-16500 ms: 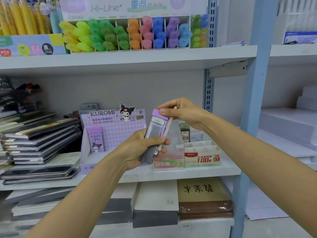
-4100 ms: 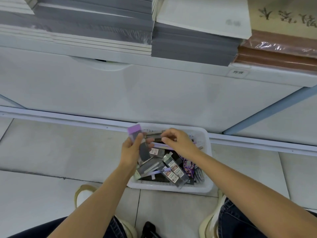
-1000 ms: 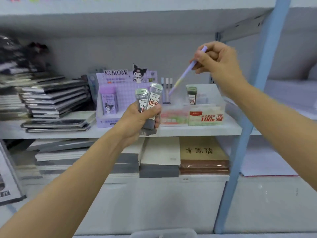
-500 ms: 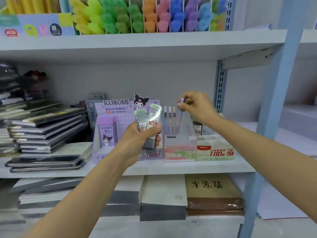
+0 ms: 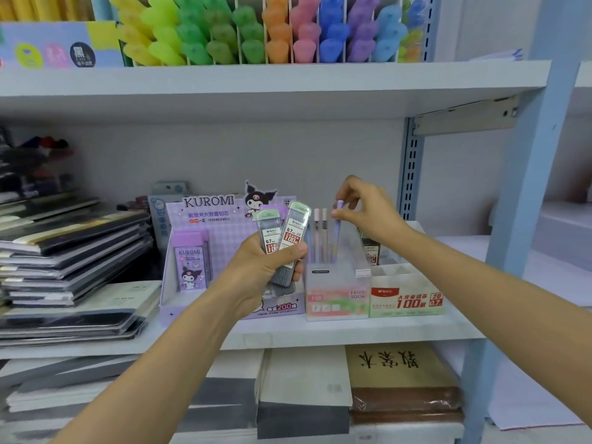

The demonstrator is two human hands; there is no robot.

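Note:
My left hand [image 5: 261,272] grips two clear pencil-lead cases [image 5: 283,233] with green caps and red labels, held upright in front of the purple Kuromi display box [image 5: 205,219]. My right hand [image 5: 368,213] pinches the top of a thin purple lead tube [image 5: 337,238] that stands upright in the translucent Fruit Soda display box [image 5: 336,299]. Two pinkish tubes [image 5: 320,235] stand in the same box just left of it.
A red-and-white 100-lead box [image 5: 407,299] sits right of the Fruit Soda box. Stacked notebooks [image 5: 70,261] fill the shelf's left. Highlighters [image 5: 256,30] line the shelf above. A blue upright post [image 5: 525,200] stands at the right; paper pads [image 5: 304,389] lie below.
My right hand has carried the purple tube down from above into the Fruit Soda box, where it now stands upright. My left hand still holds the two cases.

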